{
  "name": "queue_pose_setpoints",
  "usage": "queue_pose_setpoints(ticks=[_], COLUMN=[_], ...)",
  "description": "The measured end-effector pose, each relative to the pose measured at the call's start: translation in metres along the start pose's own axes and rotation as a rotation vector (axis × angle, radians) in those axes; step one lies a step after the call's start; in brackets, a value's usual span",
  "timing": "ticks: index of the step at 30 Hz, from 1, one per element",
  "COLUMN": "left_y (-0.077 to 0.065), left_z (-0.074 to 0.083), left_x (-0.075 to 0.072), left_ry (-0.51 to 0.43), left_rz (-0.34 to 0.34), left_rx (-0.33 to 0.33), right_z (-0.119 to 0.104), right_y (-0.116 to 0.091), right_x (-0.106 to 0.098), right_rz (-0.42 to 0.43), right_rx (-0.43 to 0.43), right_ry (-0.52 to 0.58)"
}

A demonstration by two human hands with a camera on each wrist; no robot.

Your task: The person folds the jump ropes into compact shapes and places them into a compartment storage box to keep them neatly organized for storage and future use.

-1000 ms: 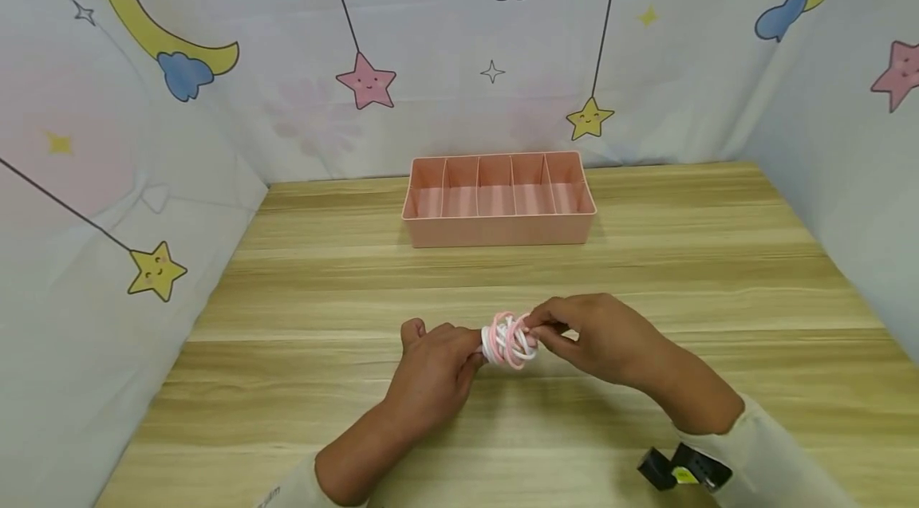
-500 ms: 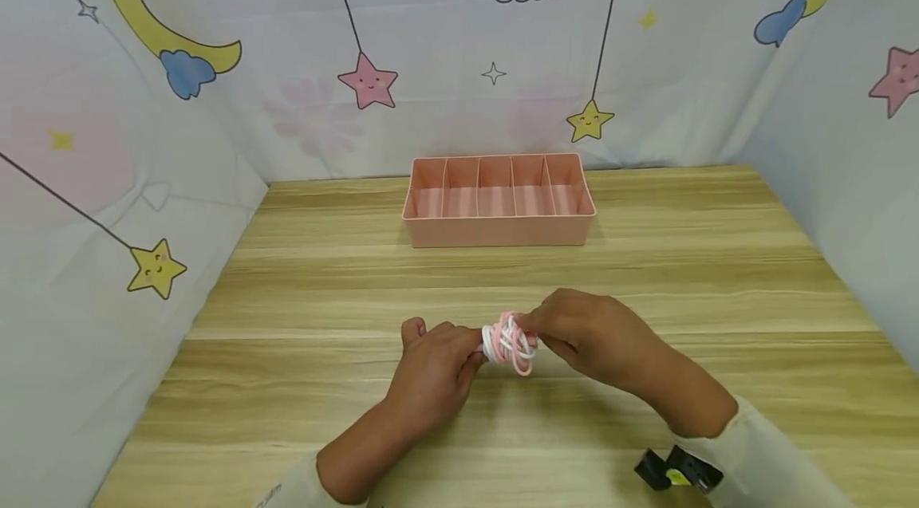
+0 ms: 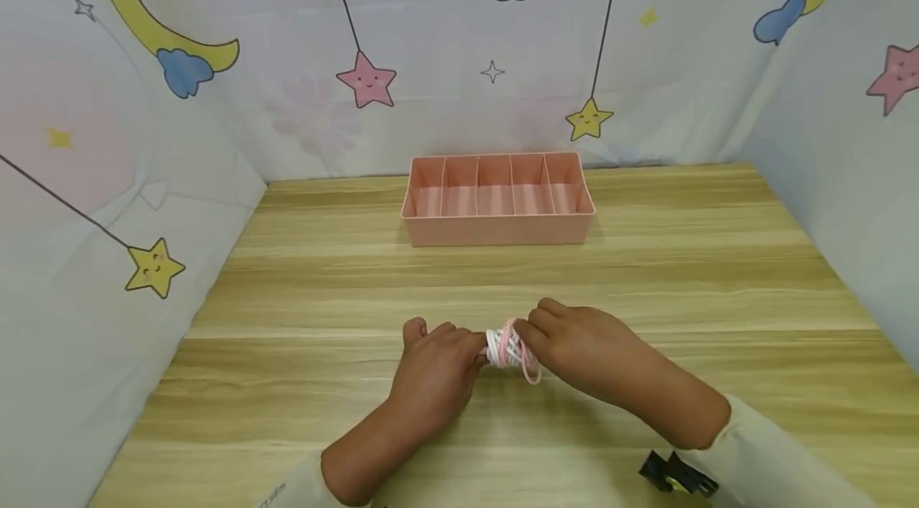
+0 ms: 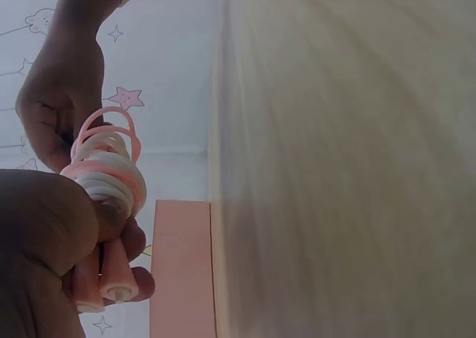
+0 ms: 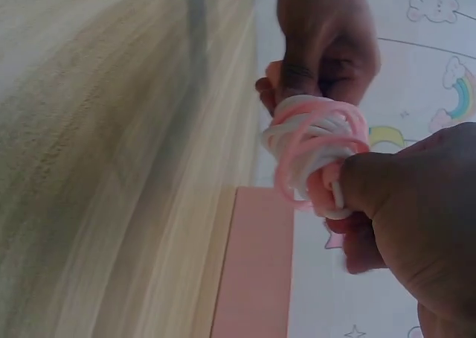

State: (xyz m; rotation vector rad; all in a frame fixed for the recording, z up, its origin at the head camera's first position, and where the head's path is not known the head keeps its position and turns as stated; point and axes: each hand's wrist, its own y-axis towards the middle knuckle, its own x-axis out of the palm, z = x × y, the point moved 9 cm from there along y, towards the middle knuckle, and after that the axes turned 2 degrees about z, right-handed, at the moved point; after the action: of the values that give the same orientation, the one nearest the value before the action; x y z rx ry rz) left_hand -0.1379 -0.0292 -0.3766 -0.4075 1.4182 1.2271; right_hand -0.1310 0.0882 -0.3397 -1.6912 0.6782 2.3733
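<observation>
A skipping rope with pink and white cord wound in a bundle round its pink handles is held over the wooden table. My left hand grips the handles at the bundle's left end; two handle ends stick out below the fingers in the left wrist view. On the other end, my right hand pinches the rope with thumb and fingers. A loose pink loop stands away from the windings beside the right fingers. Part of the bundle's right end is hidden behind that hand.
A pink box with several compartments stands at the back of the table. A printed cloth forms the back and sides. A small black device sits by the right sleeve.
My right hand has turned over, its knuckles now upward, closing in on the bundle's right end. The loose pink loop has shifted right and hangs lower. The left hand stays nearly still.
</observation>
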Motion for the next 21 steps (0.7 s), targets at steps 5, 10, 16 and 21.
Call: queue_pose_setpoints(ticks=[5, 10, 16, 21], left_y=[-0.001, -0.001, -0.001, 0.0], left_z=[-0.003, -0.005, -0.004, -0.005], left_x=[0.0, -0.002, -0.002, 0.0], left_ry=[0.042, 0.029, 0.009, -0.004], left_rz=[-0.027, -0.011, 0.01, 0.01], left_rx=[-0.015, -0.029, -0.018, -0.034], right_z=[0.017, 0.045, 0.056, 0.056], right_y=[0.0, -0.011, -0.018, -0.018], right_x=[0.009, 0.01, 0.028, 0.036], right_rz=[0.023, 0.163, 0.024, -0.01], right_rx=[0.19, 0.431, 0.646, 0.739], right_ry=[0.218, 0.604, 0.921, 1.019])
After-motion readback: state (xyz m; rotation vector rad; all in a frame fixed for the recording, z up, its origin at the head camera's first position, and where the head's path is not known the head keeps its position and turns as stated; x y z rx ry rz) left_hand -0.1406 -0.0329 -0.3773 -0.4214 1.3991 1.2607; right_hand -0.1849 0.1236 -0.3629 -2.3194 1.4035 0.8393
